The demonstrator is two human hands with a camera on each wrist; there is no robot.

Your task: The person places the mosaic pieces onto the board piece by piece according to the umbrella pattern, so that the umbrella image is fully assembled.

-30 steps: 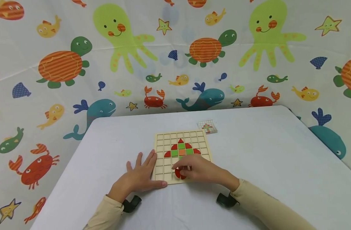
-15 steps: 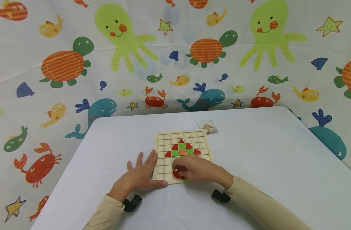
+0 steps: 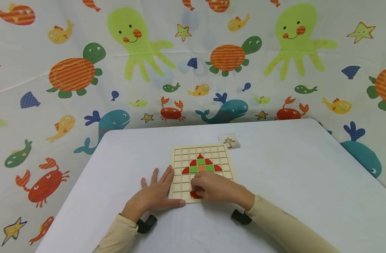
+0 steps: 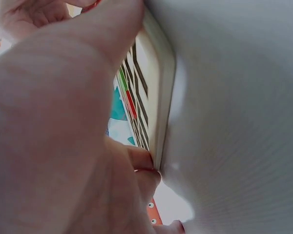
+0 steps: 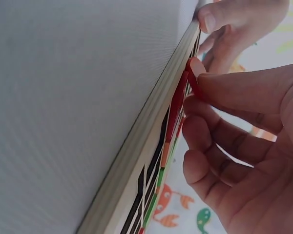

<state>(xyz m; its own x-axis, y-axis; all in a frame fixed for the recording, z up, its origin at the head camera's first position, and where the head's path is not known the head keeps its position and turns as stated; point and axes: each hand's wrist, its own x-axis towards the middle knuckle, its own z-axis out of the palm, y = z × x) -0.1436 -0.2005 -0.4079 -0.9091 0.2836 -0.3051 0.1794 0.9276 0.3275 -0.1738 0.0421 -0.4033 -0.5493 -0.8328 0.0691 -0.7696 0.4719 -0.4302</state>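
Note:
A light wooden grid board [image 3: 181,177] lies on the white table. Red, green and orange flat pieces form a stepped, tree-like pattern on it, its lower part hidden by my right hand [image 3: 216,186]. In the right wrist view, my right thumb and index finger pinch a tilted red piece [image 5: 193,80] with a curved edge, right at the board's near side. Another red piece [image 5: 176,107] lies flat in the grid beside it. My left hand [image 3: 155,195] is spread at the board's left side, fingertips along that edge and thumb at the near left corner.
A small pattern card [image 3: 229,141] showing a similar coloured figure lies past the board's far right corner. Black wrist cameras sit under both cuffs. Behind the table [image 3: 291,158] hangs a cloth [image 3: 180,45] printed with sea animals.
My right hand has shifted slightly left over the near rows, its fingers drawing closer together and covering more of the red pieces there. The left hand stays at the board's edge.

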